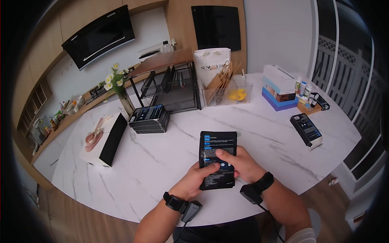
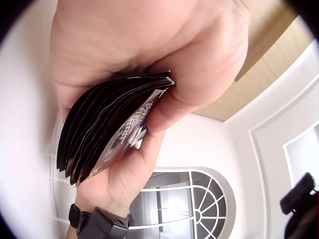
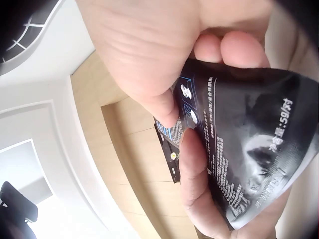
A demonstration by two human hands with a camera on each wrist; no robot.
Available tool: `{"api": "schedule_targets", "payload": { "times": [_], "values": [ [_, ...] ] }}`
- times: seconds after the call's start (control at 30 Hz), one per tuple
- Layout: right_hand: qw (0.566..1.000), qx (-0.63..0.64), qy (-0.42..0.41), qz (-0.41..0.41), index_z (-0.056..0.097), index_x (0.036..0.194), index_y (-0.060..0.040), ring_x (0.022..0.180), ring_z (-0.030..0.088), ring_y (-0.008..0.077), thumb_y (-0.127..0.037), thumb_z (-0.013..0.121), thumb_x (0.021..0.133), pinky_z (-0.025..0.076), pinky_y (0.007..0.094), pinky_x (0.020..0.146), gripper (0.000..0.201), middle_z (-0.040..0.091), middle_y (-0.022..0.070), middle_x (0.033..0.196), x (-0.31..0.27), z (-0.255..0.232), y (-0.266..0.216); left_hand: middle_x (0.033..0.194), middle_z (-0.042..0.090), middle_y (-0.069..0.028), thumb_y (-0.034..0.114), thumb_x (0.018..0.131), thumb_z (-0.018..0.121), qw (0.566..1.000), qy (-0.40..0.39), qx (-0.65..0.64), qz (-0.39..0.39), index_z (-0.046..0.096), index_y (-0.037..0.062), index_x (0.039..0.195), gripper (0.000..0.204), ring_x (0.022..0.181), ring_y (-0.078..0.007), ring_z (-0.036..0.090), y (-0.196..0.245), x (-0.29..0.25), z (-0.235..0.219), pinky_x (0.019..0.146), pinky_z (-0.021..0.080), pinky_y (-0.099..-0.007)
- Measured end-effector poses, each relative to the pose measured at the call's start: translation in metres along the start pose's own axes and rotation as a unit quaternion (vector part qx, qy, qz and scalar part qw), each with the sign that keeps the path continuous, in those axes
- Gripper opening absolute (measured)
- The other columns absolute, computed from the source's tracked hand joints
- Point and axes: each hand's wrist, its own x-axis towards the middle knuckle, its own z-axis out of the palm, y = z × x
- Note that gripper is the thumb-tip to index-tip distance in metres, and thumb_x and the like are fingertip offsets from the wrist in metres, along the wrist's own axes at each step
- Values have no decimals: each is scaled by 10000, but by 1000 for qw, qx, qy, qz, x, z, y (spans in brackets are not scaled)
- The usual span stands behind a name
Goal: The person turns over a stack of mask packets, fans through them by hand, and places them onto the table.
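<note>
A stack of flat black sachets (image 1: 216,139) with white and blue print stands tilted up over the front of the table, gripped from both sides. My left hand (image 1: 188,181) holds the left edge, its thumb across the printed face. On the other edge my right hand (image 1: 248,165) grips it, thumb also on the front. The left wrist view shows several sachet edges (image 2: 94,124) fanned slightly apart below the palm. In the right wrist view the front sachet (image 3: 254,124) looks glossy and bent, with fingers curled behind it.
Right of the hands lies a black box (image 1: 304,127) with a pale end. Further left are stacked black boxes (image 1: 150,121) and a white gift box (image 1: 101,141) with a pink ribbon. Behind stand a flower vase (image 1: 125,103), a rack (image 1: 166,81), a clear bin (image 1: 243,99) and more stacked boxes (image 1: 279,87).
</note>
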Motion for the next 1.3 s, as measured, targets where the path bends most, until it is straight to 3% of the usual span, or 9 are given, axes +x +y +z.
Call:
{"api": "schedule_targets", "payload": {
  "times": [0.07, 0.2, 0.37, 0.5, 0.6, 0.67, 1.0, 1.2, 1.3],
  "values": [
    [999, 5, 24, -48, 683, 1211, -42, 686, 630, 46, -429, 663, 998, 457, 192, 489, 442, 718, 18, 960, 1, 6, 0, 1185, 688, -149, 141, 1007, 621, 1000, 14, -15, 1, 545, -34, 1306, 355, 1029, -233, 717, 0, -1, 0, 894, 606, -379],
    [1000, -12, 14, -7, 683, 1207, -42, 712, 647, 50, -428, 661, 1000, 479, 195, 511, 438, 719, 23, 964, -2, 5, -3, 1175, 690, -153, 146, 1004, 626, 999, 40, -8, 8, 546, -34, 1305, 360, 1023, -239, 720, -3, -1, -2, 893, 607, -378],
    [998, 34, 35, -44, 653, 1239, -26, 849, 689, 83, -391, 636, 1024, 560, 226, 651, 424, 711, 39, 1028, 1, 11, 0, 1172, 690, -163, 200, 1024, 611, 999, 27, -30, 5, 534, -27, 1322, 382, 1034, -250, 721, -1, 1, 1, 896, 606, -375],
    [998, 7, 44, -36, 651, 1213, -41, 816, 675, 62, -425, 596, 1039, 545, 210, 628, 426, 703, 17, 1004, 0, 12, -2, 1226, 669, -159, 273, 1034, 608, 999, 15, -48, 3, 505, -24, 1350, 446, 1055, -249, 714, 1, -1, 3, 924, 602, -389],
    [999, -11, 41, 15, 635, 1236, -27, 956, 677, 100, -407, 595, 1043, 572, 267, 787, 428, 696, 46, 1086, -3, 11, -8, 1229, 670, -152, 329, 1046, 587, 999, 22, -38, 7, 503, -16, 1355, 471, 1054, -240, 713, -3, 4, 0, 926, 599, -383],
    [997, 46, 42, -45, 627, 1245, -18, 1020, 665, 117, -382, 600, 1045, 559, 292, 871, 416, 688, 52, 1120, 5, 9, 5, 1224, 672, -150, 270, 1041, 597, 999, 27, -33, 6, 513, -12, 1350, 426, 1052, -240, 713, -3, 4, -3, 926, 601, -386],
    [996, 39, 50, -67, 636, 1232, 20, 1000, 650, 115, -331, 636, 1035, 542, 288, 882, 403, 696, 61, 1133, 5, 10, 6, 1173, 686, -134, 151, 1005, 637, 997, 64, -18, 32, 548, -12, 1316, 362, 1029, -247, 718, -2, 4, -3, 863, 622, -392],
    [996, 5, 59, -72, 629, 1246, -3, 1018, 652, 115, -377, 609, 1042, 535, 284, 907, 426, 691, 53, 1141, 5, 7, 5, 1197, 689, -146, 244, 1025, 593, 994, 79, -62, 35, 560, 8, 1322, 381, 1040, -243, 717, -1, 4, -2, 921, 600, -384],
    [985, -6, 138, -108, 639, 1236, 25, 1003, 649, 124, -354, 639, 1031, 528, 287, 896, 431, 702, 65, 1136, 9, -2, 5, 1237, 688, -148, 279, 1038, 533, 987, 47, -146, 53, 569, 3, 1317, 394, 1070, -266, 707, 2, 4, -8, 978, 563, -413]
  ]
}}
